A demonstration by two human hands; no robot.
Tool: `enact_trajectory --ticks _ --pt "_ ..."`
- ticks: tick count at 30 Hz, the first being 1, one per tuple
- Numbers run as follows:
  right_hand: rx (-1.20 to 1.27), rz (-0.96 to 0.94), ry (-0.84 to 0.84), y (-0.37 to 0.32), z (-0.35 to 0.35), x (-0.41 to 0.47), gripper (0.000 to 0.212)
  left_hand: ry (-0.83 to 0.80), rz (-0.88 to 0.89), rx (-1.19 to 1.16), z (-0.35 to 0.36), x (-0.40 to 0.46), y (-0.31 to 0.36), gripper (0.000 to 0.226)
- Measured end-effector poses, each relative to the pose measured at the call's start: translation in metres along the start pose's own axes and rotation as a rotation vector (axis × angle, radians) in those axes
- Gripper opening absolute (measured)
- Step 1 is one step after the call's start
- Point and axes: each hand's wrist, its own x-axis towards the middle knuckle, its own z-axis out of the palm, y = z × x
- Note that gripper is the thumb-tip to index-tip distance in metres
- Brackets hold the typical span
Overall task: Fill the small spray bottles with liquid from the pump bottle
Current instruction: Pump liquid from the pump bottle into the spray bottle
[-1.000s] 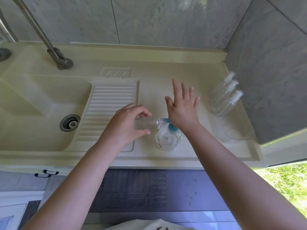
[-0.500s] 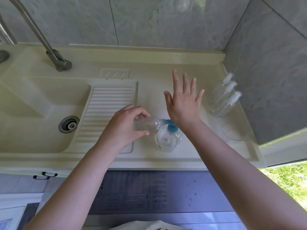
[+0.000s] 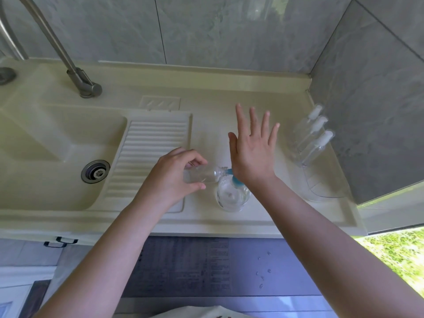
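Observation:
A clear pump bottle point(image 3: 232, 195) with a blue pump head stands on the counter near its front edge. My left hand point(image 3: 174, 177) grips a small clear uncapped bottle point(image 3: 204, 174), held on its side with its neck at the blue spout. My right hand point(image 3: 251, 149) is flat with fingers spread and straight, its heel pressing on the pump head, which it mostly hides. Three small spray bottles with white caps point(image 3: 314, 134) stand in a clear holder at the right.
A cream sink basin point(image 3: 46, 145) with a metal drain point(image 3: 95, 171) lies at the left, beside a ribbed washboard slope point(image 3: 151, 152). A steel faucet point(image 3: 75, 72) rises behind. Grey tiled walls close the back and right. The clear holder point(image 3: 321, 187) sits near the right wall.
My right hand's fingers lifted and spread further upward while its heel stayed on the pump head. My left hand and the small bottle barely moved.

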Motion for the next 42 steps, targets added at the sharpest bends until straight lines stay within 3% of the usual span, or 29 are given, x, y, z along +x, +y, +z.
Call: enact_trajectory --ticks 4,8,14,18,23,28,33,38,42 --pt "-0.071 -0.061 0.132 -0.005 -0.009 0.005 0.062 -0.006 -0.002 0.007 0.001 0.001 -0.001 0.045" --pt "0.006 -0.001 0.024 -0.003 0.003 -0.004 0.057 0.0 0.001 0.012 0.002 0.0 -0.001 0.046" --pt "-0.006 0.025 0.068 -0.002 -0.006 0.003 0.061 -0.01 -0.009 0.013 0.002 -0.001 -0.001 0.046" --pt "0.037 0.05 -0.057 0.002 0.004 -0.005 0.057 -0.009 -0.006 0.012 0.002 -0.001 -0.001 0.046" --pt "-0.012 0.002 0.023 -0.001 -0.005 0.001 0.06 -0.002 -0.007 0.015 0.001 -0.002 -0.001 0.046" --pt "0.093 0.066 -0.101 0.001 0.0 -0.004 0.055 0.002 -0.004 0.001 0.001 -0.001 -0.002 0.045" --pt "0.097 0.066 -0.075 0.001 -0.01 0.004 0.06 -0.009 -0.004 0.004 0.0 -0.001 -0.001 0.045" --pt "0.093 0.122 -0.194 0.001 0.002 -0.003 0.057 -0.011 -0.008 0.002 0.0 0.0 -0.001 0.045" --pt "0.117 0.133 -0.159 0.0 -0.007 0.003 0.061 -0.011 -0.013 0.011 -0.001 -0.001 -0.002 0.045"
